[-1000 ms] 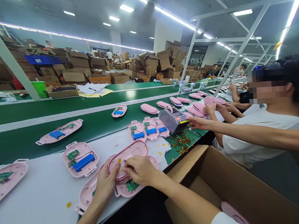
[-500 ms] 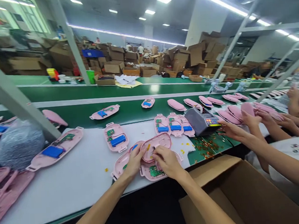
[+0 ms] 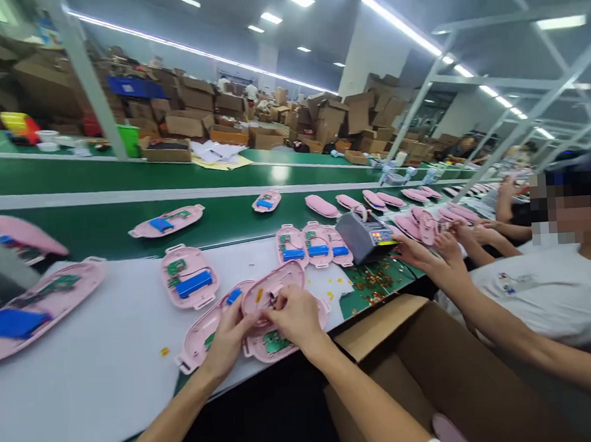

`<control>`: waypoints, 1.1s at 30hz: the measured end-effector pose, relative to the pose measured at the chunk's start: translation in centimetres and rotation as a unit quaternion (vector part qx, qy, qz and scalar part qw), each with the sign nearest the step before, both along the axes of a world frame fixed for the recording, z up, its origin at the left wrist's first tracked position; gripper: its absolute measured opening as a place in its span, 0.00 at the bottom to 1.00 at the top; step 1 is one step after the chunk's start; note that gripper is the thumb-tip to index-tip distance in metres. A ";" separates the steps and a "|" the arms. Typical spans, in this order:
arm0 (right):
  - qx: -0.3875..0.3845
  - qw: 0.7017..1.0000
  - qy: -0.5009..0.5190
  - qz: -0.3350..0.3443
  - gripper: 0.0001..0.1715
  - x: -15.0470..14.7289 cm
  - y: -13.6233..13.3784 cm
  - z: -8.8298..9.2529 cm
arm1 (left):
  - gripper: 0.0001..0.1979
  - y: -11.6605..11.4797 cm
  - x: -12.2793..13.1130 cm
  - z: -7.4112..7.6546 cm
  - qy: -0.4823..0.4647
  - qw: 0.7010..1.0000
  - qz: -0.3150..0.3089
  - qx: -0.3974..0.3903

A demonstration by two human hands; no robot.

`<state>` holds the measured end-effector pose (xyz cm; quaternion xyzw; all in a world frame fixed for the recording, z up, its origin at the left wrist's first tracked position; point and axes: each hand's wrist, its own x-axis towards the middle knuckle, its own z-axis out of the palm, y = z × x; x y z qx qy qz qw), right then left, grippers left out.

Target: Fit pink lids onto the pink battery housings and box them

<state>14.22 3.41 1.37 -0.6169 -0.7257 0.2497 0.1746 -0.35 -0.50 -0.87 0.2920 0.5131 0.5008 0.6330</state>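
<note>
My left hand (image 3: 227,335) is closed on the left edge of a pink plastic shell half (image 3: 291,274), tilted with its hollow inside facing me. A strip of yellow tape (image 3: 259,295) sticks inside it. The fingers of my right hand (image 3: 301,314) pinch together inside the shell, at a small dark part or wire that I cannot make out. Beneath lie two more pink shells: one to the left (image 3: 195,334), and one below with a green circuit board (image 3: 275,342), partly hidden by my hands. Left of them rests an open shell (image 3: 168,265) with a blue battery (image 3: 194,284).
A grey tape dispenser (image 3: 356,237) with a lit display stands beside several open shells, with orange scraps (image 3: 374,279) around it. A co-worker's hand (image 3: 420,253) reaches to it from the right. An open cardboard box (image 3: 382,326) stands below the bench edge. Pink shells line the green belt (image 3: 230,218).
The view has turned right, so the bench things sit further left and a co-worker shows at the right. Both my hands stay on the same shell; the right fingers still pinch inside it.
</note>
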 end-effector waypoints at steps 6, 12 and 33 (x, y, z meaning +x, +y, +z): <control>0.121 0.991 0.045 -0.023 0.19 4.9 0.7 4.4 | 0.24 0.5 -1.6 0.8 0.245 0.954 -0.130 0.113; 0.112 0.951 -0.072 0.279 0.54 7.3 0.0 6.2 | 0.21 1.0 -3.1 1.6 0.314 0.859 -0.352 0.198; 0.125 0.924 -0.080 0.352 0.67 6.2 1.4 3.2 | 0.31 7.7 -0.7 6.3 0.371 0.832 -0.412 0.003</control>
